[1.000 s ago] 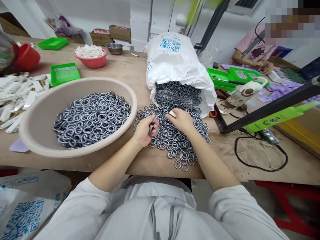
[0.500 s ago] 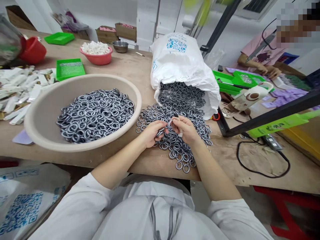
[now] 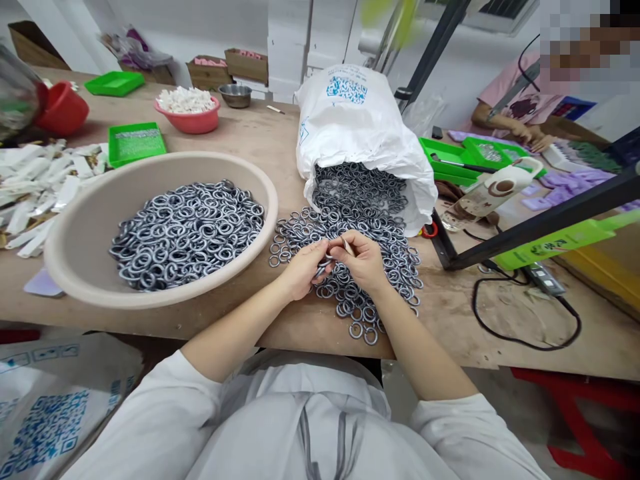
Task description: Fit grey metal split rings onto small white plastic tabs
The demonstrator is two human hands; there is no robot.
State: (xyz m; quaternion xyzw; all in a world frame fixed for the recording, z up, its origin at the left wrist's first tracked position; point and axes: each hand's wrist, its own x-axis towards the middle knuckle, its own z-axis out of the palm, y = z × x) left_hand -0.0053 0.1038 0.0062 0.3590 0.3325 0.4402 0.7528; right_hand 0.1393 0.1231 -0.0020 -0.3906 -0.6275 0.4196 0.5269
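My left hand [image 3: 306, 268] is closed around several grey rings [image 3: 323, 267], held above a loose pile of the same rings [image 3: 300, 230]. Meeting it at the fingertips, my right hand [image 3: 364, 263] is closed on a slim, small tool [image 3: 349, 248], mostly hidden by the fingers; its kind is unclear. Behind both hands a white sack [image 3: 367, 127] lies on its side, its mouth spilling rings onto the table. To the left stands a wide beige basin [image 3: 80, 200] holding a heap of rings [image 3: 190, 233].
A dark metal frame [image 3: 520, 230] and a power strip [image 3: 547, 279] with a looped cable are at the right. White pieces [image 3: 45, 177], green trays [image 3: 136, 160] and a red bowl [image 3: 190, 122] stand at the left and back. Another person [image 3: 520, 110] sits at the far right.
My right hand has moved slightly left and in against my left hand, so their fingertips now meet at the rings. The tool has turned and is more covered.
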